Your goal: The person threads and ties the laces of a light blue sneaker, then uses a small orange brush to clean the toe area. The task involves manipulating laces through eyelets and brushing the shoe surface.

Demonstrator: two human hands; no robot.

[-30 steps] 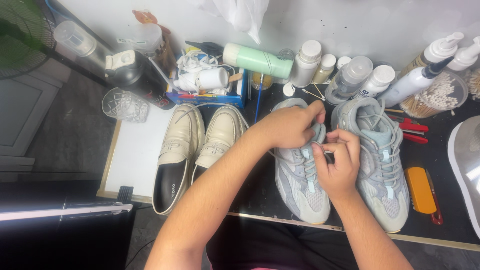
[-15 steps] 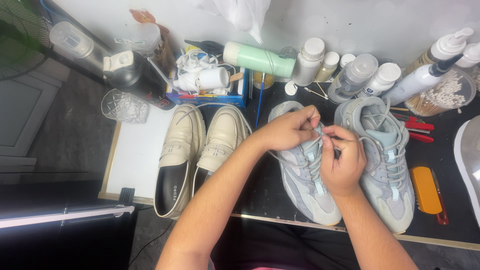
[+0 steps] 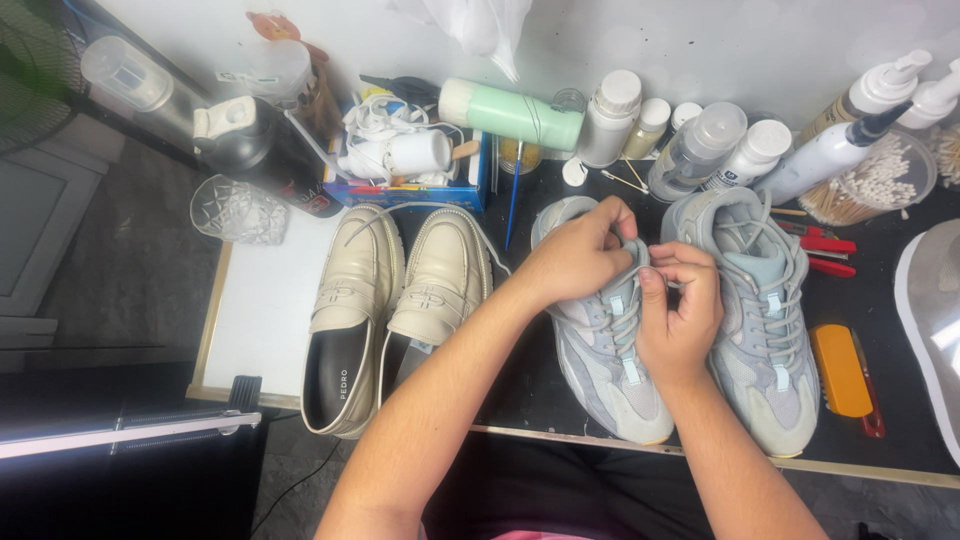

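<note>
Two grey-blue sneakers stand side by side on the dark mat, toes toward me. My left hand (image 3: 585, 255) pinches the lace at the top of the left sneaker (image 3: 610, 385), near its tongue. My right hand (image 3: 678, 310) is closed on the same lace just to the right, over the eyelets. The right sneaker (image 3: 765, 340) is laced and untouched.
A pair of cream loafers (image 3: 385, 310) sits to the left on a white board. Spray bottles and jars (image 3: 700, 145) line the back wall, with a tub of cotton swabs (image 3: 870, 185). An orange brush (image 3: 840, 370) lies at the right, a glass cup (image 3: 235, 210) at the left.
My hands have shifted slightly on the lace at the left sneaker's top; my right hand has closed in toward the left hand. The shoes stay in place.
</note>
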